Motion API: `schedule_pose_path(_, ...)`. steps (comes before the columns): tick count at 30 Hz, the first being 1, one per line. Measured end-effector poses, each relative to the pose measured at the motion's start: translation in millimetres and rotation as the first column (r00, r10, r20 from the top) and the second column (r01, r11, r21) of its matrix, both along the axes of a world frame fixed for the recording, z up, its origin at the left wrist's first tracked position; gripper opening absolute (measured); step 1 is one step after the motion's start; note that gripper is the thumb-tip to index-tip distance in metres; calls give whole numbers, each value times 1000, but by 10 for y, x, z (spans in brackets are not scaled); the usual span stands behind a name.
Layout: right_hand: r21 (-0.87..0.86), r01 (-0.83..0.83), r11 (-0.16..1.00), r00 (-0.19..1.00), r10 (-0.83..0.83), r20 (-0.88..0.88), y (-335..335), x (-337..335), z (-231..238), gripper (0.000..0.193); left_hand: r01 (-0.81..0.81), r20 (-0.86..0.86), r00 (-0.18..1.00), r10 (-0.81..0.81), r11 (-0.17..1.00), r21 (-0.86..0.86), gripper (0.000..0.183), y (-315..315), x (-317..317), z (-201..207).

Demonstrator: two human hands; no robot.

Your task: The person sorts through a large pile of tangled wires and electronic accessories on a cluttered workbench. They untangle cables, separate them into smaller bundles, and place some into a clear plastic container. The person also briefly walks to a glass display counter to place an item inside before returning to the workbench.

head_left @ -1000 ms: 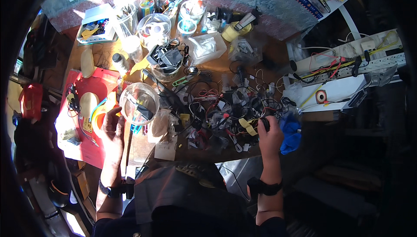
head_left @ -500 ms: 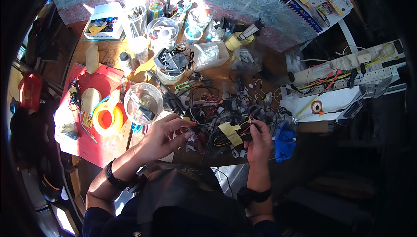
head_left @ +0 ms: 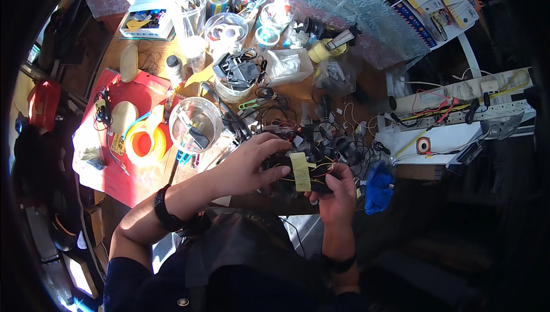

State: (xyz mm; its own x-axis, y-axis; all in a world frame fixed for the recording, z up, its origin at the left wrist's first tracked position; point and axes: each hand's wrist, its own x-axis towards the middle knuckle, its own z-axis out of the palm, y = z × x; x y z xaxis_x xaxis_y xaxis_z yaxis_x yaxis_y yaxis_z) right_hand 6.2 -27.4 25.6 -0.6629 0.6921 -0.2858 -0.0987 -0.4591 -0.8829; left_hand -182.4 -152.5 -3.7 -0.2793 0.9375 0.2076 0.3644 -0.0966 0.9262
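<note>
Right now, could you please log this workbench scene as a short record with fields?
Left hand: on a dark bundle of wires, fingers over its top
Right hand: grips the bundle from below
Bundle marking: pale yellow tape strip
Left of hands: clear round tub, yellow tape roll on red mat
Right of hands: blue cloth

Wooden bench (head_left: 372, 86), cluttered. Upper left: white box (head_left: 146, 17), clear cups (head_left: 225, 26). Left: red mat (head_left: 123, 166) with yellow tape roll (head_left: 143, 143). Centre: clear tub (head_left: 195, 123), wire tangle (head_left: 298, 126). Right: blue cloth (head_left: 379, 189), white power strip (head_left: 458, 117).
</note>
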Motion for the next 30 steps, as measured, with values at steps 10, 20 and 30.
schedule_pose_path(10, -88, -20, 996, 981, 2, -196, -219, -228, -17, 42, 126, 819, 573, -30, 991, -52, 35, 37, 61, -33)
schedule_pose_path(20, 57, -215, 975, 977, 215, 4, -211, -138, -235, 17, 43, 979, 206, -12, 999, 3, 30, 104, 92, -69)
schedule_pose_path(30, 567, -58, 822, 988, -36, 153, -52, -266, -145, 17, 68, 976, 218, -22, 998, 7, 25, 149, 113, 14)
